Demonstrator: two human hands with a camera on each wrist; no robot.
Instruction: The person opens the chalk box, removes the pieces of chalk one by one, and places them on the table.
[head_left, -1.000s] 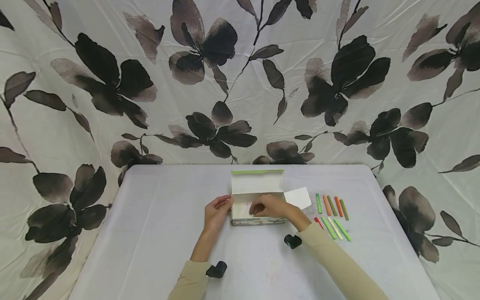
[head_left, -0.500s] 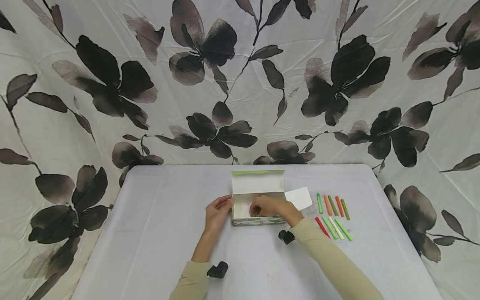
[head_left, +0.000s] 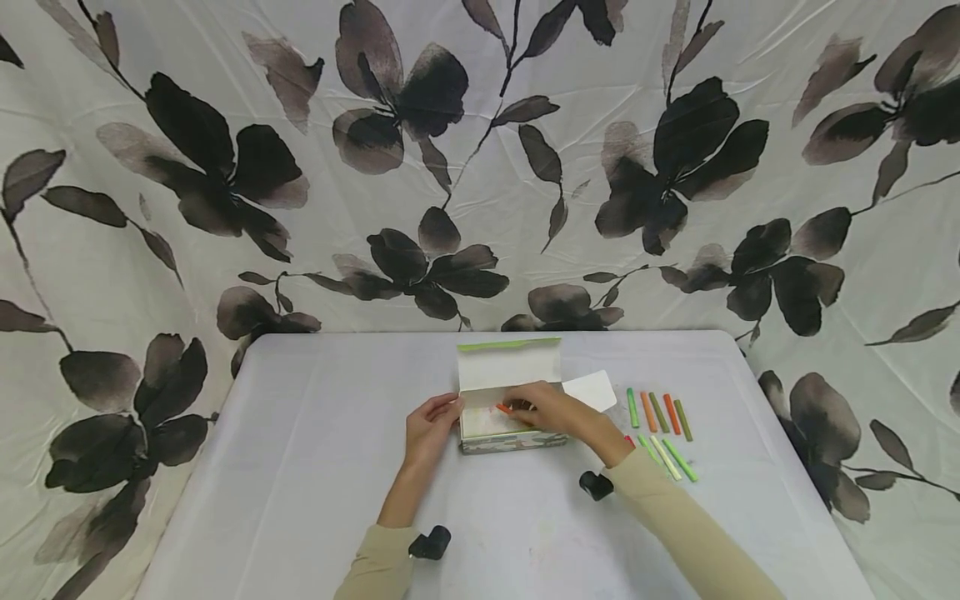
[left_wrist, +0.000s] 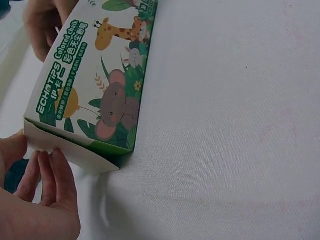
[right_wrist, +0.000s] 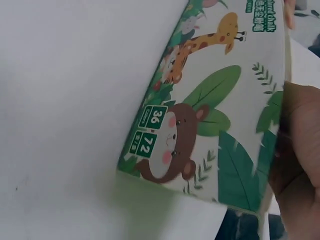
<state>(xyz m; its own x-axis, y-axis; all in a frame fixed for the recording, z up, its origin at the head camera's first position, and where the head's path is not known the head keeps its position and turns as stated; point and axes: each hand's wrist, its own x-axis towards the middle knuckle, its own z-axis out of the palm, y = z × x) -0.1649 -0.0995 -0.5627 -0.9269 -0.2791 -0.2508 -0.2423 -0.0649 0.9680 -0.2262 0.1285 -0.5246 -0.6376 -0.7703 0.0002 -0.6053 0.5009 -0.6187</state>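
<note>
A cardboard chalk box [head_left: 513,442], printed with cartoon animals, lies with its lid [head_left: 510,363] raised at the back. At its left end my left hand [head_left: 429,429] pinches the white end flap [left_wrist: 70,150] between thumb and fingertips, as the left wrist view shows. My right hand [head_left: 551,408] is over the opening, holding an orange chalk stick [head_left: 503,408] whose tip sticks out past the fingers. Pale, speckled content shows inside the box; the rest is hidden by the right hand.
To the right lie two rows of chalk sticks: green [head_left: 632,408], orange [head_left: 648,412], olive [head_left: 683,419], pale yellow [head_left: 666,458], and a red one [head_left: 629,441] partly behind the right arm. A white side flap [head_left: 591,390] extends from the box. White cloth [head_left: 315,467] covers the table.
My right hand has come up and slightly right from inside the box, and an orange chalk stick now shows in its fingers. The left hand stays at the box's left end.
</note>
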